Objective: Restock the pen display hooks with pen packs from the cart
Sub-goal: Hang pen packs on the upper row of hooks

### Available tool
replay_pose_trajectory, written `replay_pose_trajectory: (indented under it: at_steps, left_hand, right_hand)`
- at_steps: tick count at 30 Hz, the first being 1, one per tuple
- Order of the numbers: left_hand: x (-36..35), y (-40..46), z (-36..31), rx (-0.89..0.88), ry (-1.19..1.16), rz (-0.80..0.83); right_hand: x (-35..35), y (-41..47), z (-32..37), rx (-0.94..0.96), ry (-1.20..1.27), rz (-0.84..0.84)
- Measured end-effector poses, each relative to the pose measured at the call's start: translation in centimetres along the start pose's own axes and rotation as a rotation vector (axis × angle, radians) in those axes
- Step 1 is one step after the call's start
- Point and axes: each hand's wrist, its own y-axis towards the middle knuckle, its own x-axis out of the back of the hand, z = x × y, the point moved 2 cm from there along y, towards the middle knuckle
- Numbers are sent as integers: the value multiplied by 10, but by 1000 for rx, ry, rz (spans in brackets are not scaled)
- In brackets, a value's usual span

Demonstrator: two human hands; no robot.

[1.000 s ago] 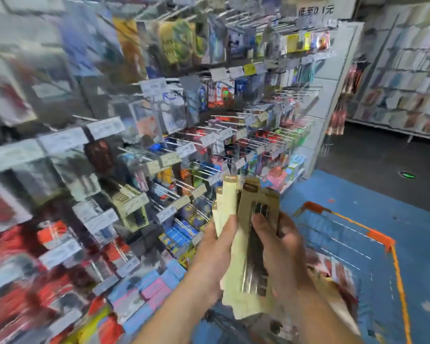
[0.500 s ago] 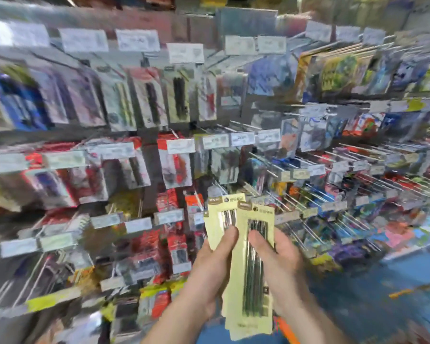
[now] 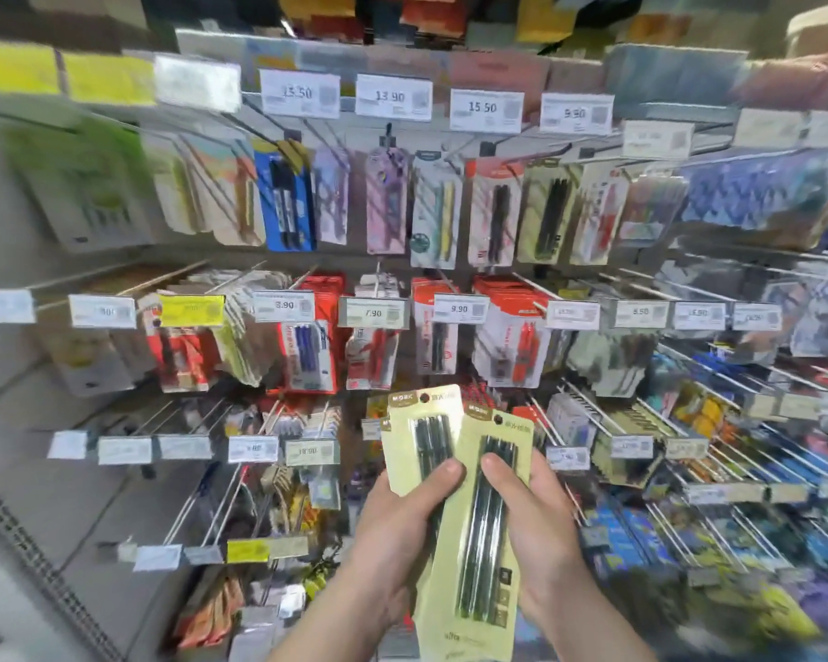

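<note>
I hold a fanned stack of cream-coloured pen packs [image 3: 479, 532] with dark pens in front of the display wall. My left hand [image 3: 393, 532] grips the rear packs, thumb across the blister. My right hand [image 3: 536, 532] grips the front pack, thumb on its pens. A matching cream pack of black pens [image 3: 548, 210] hangs on a top-row hook under the 9.90 price tag [image 3: 575, 113], well above and slightly right of my hands. The cart is out of view.
Rows of metal hooks [image 3: 608, 413] stick out towards me with price tags at their tips. Red pen packs [image 3: 512, 336] fill the middle row. A grey pegboard panel [image 3: 44, 494] runs along the left side. Hooks at lower left look thinly stocked.
My view has swung left from the cart and aisle to face the pen hooks straight on. Both hands kept the packs, now fanned slightly wider.
</note>
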Motion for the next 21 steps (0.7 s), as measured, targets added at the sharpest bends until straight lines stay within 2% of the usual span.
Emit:
replay_pose_trajectory:
  at_steps: [5, 9, 14, 16, 21]
  left_hand:
    - [9, 6, -32, -57, -4, 30]
    - [-10, 10, -63, -159, 50, 77]
    - [-43, 19, -97, -243, 90, 95]
    - [-57, 25, -109, -262, 108, 94]
    - [-96, 41, -133, -315, 124, 83]
  right_hand:
    - [-23, 11, 17, 4, -96, -47]
    - [-30, 22, 50, -4, -45, -20]
    - [-26, 48, 88, 123, -15, 59]
    - [-21, 62, 98, 136, 40, 129]
    - [-1, 100, 133, 183, 67, 180]
